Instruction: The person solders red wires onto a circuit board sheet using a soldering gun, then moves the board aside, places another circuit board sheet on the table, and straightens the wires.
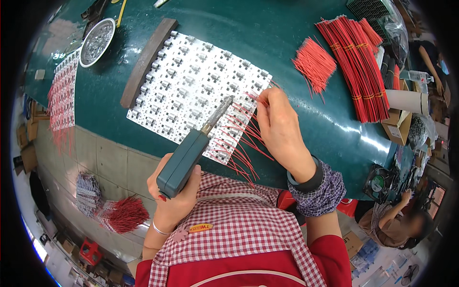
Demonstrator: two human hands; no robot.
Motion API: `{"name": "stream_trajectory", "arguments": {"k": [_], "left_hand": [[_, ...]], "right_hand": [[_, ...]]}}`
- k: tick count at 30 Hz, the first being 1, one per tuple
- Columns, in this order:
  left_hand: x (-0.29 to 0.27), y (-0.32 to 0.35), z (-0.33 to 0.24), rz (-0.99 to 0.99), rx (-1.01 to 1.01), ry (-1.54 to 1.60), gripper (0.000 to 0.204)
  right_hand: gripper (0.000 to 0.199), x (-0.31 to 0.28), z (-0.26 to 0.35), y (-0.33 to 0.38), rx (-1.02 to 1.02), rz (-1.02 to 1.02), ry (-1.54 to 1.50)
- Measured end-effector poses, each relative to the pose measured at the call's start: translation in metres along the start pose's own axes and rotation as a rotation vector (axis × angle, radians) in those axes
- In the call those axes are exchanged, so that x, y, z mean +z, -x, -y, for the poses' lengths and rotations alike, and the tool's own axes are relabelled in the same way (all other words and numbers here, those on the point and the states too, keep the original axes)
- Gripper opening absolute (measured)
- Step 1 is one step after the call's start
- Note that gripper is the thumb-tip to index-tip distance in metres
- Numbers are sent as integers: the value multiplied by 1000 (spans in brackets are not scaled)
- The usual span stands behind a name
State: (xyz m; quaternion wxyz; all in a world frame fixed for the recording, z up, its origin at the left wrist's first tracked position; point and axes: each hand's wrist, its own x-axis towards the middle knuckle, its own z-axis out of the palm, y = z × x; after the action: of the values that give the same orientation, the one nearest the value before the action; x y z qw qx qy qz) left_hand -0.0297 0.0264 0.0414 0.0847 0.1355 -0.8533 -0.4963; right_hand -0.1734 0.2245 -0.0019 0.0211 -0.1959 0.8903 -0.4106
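My left hand [178, 201] is wrapped round the dark green body of a soldering gun [184, 160], whose metal tip reaches over a white circuit board panel [179, 88]. Rows of small dark components cover the panel. Close to the tip, my right hand [279, 124] has thumb and fingers pinched on a thin red wire [253, 95] at the panel's right edge. Several other red wires [244, 160] trail off that edge toward me. Along the panel's far left edge lies a dark wooden bar [146, 67].
On the green table [330, 153], loose red wires [314, 64] and tied red wire bundles [351, 67] lie right. A round bowl [97, 43] and a wired board panel [64, 91] sit left. A small fan [377, 182] stands near the right edge; another person [392, 220] is beyond.
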Motion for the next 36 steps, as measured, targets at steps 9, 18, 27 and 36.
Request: {"name": "stream_trajectory", "arguments": {"k": [9,18,27,36], "left_hand": [[-1,5,1,0,-3,6,13],[-1,9,-1,-1,-39,10,13],[-1,12,1,-1,-22,-21,14],[-1,15,5,1,-65,-8,17]], "right_hand": [[13,-2,11,8,-33,64,13],[14,5,7,11,-73,81,84],[15,7,5,10,-56,89,81],[12,-1,0,6,-39,111,-16]]}}
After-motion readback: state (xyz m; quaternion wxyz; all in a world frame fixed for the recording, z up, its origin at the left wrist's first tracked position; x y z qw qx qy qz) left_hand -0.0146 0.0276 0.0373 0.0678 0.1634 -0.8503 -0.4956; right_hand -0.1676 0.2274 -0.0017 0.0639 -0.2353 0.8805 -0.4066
